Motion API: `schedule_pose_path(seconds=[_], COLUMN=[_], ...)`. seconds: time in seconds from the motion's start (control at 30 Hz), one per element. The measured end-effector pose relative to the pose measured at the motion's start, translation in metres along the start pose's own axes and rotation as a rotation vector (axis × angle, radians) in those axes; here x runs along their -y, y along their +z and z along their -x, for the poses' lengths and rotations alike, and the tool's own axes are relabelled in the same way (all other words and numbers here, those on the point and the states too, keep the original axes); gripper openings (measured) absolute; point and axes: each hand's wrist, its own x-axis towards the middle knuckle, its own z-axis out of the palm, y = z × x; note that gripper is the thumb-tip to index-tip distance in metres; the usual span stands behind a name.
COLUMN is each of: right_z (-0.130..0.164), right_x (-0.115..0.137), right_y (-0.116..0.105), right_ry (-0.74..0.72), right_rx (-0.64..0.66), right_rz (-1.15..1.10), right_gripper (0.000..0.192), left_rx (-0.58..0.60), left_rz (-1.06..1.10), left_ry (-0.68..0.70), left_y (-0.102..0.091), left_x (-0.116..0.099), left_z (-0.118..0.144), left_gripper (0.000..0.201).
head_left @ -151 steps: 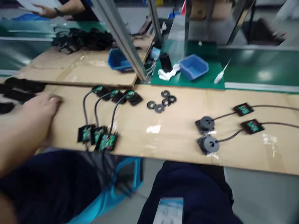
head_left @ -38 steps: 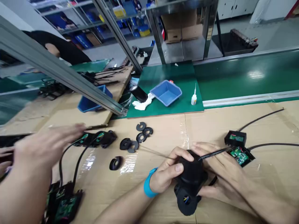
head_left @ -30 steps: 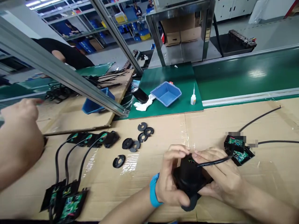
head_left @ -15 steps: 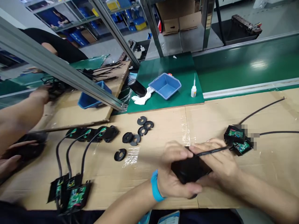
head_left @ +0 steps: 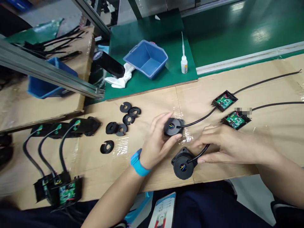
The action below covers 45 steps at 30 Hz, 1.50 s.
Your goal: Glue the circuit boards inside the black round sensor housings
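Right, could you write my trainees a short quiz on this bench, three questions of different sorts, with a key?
1. How many loose black rings lie on the cardboard?

2. True or false: the white bottle stands upright on the green board.

3. What is between the left hand's thumb and fingers?
A) the white bottle
B) a round black housing
C) a blue bin

Key: 1: six. 2: true. 3: B.

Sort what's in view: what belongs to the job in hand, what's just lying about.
Likely the job:
upper round housing, left hand around it
lower round housing, right hand beside it
two nearby circuit boards
perhaps slotted rings

Probably lying about:
white bottle
black cylinder
white cloth item
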Motion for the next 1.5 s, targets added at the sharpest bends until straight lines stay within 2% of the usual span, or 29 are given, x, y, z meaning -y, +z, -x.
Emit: schedule_pose_path(seconds=[0.03,0.1,0.13,0.17,0.23,0.27,0.33,0.4,0.47,0.6,0.7,0.77,0.83,0.9,0.97,1.03,1.1,1.2,1.27,1.33,1.43,1.5], right_z=[0.0,-0.001,-0.002,-0.003,-0.004,-0.004,-0.004,-0.003,-0.001,0.001,0.001,0.0,0.002,0.009,0.026,0.05,0.073,0.092,0.091,0.085,0.084,0.093], right_x=[0.0,0.002,0.002,0.003,0.006,0.008,0.011,0.014,0.017,0.021,0.022,0.023,0.022,0.018,0.01,-0.003,-0.019,-0.047,-0.063,-0.07,-0.067,-0.06], right_y=[0.0,0.004,0.007,0.011,0.017,0.019,0.021,0.02,0.018,0.017,0.019,0.019,0.015,0.003,-0.015,-0.036,-0.054,-0.065,-0.063,-0.057,-0.046,-0.038], right_ry=[-0.016,-0.039,-0.041,-0.038,-0.009,-0.005,-0.032,-0.077,-0.128,-0.185,-0.2,-0.204,-0.213,-0.189,-0.124,-0.012,0.11,0.25,0.293,0.298,0.28,0.29], right_rx=[0.029,0.009,-0.025,-0.063,-0.14,-0.183,-0.276,-0.333,-0.355,-0.372,-0.383,-0.376,-0.356,-0.275,-0.184,-0.15,-0.164,-0.11,-0.102,-0.154,-0.245,-0.304], right_rz=[-0.028,-0.055,-0.052,-0.042,-0.01,-0.006,-0.038,-0.088,-0.11,-0.107,-0.116,-0.11,-0.081,0.001,0.142,0.298,0.42,0.523,0.536,0.534,0.546,0.567], right_gripper=[0.013,0.015,0.017,0.017,0.016,0.015,0.017,0.018,0.017,0.015,0.018,0.019,0.017,0.014,0.018,0.037,0.07,0.109,0.12,0.106,0.065,0.057], left_rx=[-0.078,-0.198,-0.186,-0.12,-0.037,-0.013,0.02,0.093,0.114,0.055,0.133,0.185,0.176,0.126,0.133,0.182,0.158,0.048,0.062,0.111,0.177,0.224], left_rz=[0.007,0.104,0.169,0.229,0.397,0.528,0.88,1.226,1.438,1.561,1.555,1.51,1.353,1.04,0.667,0.344,0.086,-0.236,-0.389,-0.471,-0.505,-0.494], left_ry=[0.053,0.188,0.187,0.104,-0.141,-0.252,-0.384,-0.429,-0.445,-0.477,-0.486,-0.457,-0.366,-0.234,-0.094,0.034,0.089,-0.036,-0.086,-0.022,0.065,0.078], left_y=[0.0,0.005,0.009,0.014,0.024,0.028,0.031,0.029,0.026,0.025,0.025,0.024,0.022,0.019,0.016,0.013,0.012,0.014,0.017,0.02,0.025,0.029], left_x=[-0.005,-0.018,-0.025,-0.032,-0.045,-0.05,-0.056,-0.061,-0.065,-0.071,-0.069,-0.064,-0.056,-0.047,-0.037,-0.028,-0.022,-0.018,-0.013,-0.004,0.024,0.048], left_z=[0.01,0.035,0.048,0.059,0.074,0.077,0.074,0.065,0.058,0.054,0.058,0.06,0.061,0.061,0.062,0.064,0.068,0.074,0.076,0.076,0.076,0.072], left_gripper=[0.06,0.075,0.087,0.092,0.085,0.078,0.066,0.059,0.051,0.041,0.045,0.048,0.047,0.046,0.046,0.048,0.059,0.111,0.131,0.128,0.121,0.117])
